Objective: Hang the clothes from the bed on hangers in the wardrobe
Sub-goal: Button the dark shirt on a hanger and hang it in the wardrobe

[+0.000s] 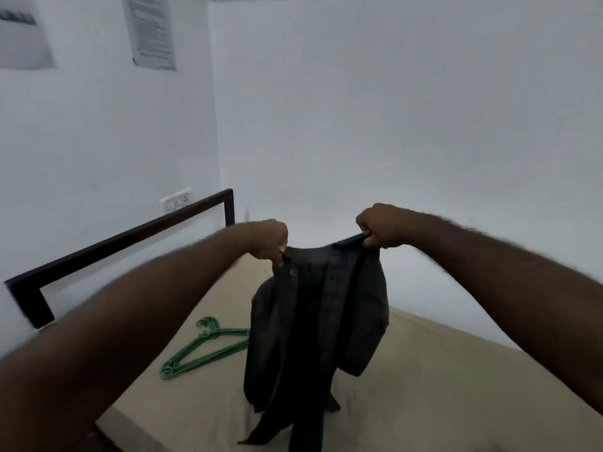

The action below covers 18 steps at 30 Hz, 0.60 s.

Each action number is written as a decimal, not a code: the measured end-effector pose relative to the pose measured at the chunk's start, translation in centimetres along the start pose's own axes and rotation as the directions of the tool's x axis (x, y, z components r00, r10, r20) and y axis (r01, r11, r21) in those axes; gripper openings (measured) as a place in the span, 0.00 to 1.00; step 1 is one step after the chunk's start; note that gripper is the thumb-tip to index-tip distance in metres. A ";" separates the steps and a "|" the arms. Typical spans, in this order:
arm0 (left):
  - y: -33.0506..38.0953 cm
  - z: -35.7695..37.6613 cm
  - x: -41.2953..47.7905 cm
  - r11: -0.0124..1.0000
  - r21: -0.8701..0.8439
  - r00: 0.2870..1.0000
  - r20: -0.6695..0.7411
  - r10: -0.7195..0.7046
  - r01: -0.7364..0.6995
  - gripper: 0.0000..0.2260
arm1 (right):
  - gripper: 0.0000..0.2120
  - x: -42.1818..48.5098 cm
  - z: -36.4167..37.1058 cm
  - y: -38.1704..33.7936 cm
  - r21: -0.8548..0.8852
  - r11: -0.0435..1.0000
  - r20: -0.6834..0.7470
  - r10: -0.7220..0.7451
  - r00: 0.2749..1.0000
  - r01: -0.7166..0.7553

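- A dark shirt is being held up in the air over the bed, pinched at its top edge by both hands.
- Left hand: fingers are being curled tight round the shirt's left collar/placket edge; the fabric is hanging straight down from below those fingers, with a button just under them.
- Right hand: fingers are being clenched on the other top corner, cloth bunched inside the fist and dropping below it.
- The collar line is being stretched between the two fists; the body and sleeves are hanging below, the hem trailing down to the tan bedsheet.
- Green hangers are lying on the sheet below and left of the left-hand fingers, partly hidden behind the shirt.
- A dark bed frame rail is running along the wall, left of the left hand.
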<state>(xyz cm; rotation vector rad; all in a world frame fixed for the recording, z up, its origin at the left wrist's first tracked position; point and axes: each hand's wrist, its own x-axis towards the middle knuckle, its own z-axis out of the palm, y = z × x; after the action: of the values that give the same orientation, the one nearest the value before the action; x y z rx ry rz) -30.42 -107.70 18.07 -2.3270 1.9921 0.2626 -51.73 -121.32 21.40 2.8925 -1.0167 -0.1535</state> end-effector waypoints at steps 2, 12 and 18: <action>0.7 -2.2 -0.7 0.997 -0.005 0.950 -0.302 -0.076 0.078 0.11 | 0.09 -0.6 -1.5 0.0 -0.037 0.999 -0.201 -0.022 0.979 0.015; 7.4 -2.8 -4.1 1.000 0.023 0.942 -0.335 0.008 0.000 0.11 | 0.03 -6.8 -2.6 -0.2 0.289 0.943 -0.523 0.011 0.852 0.165; 7.7 2.2 -6.3 0.990 -0.139 1.000 -0.024 -0.012 0.009 0.12 | 0.07 -11.2 -0.6 1.1 0.442 0.856 -0.486 -0.025 0.874 0.270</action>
<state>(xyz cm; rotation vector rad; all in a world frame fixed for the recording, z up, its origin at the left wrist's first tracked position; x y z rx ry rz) -39.11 -102.41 17.41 -2.4335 2.0337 0.3858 -61.00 -115.11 22.85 3.1853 -0.8218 0.8948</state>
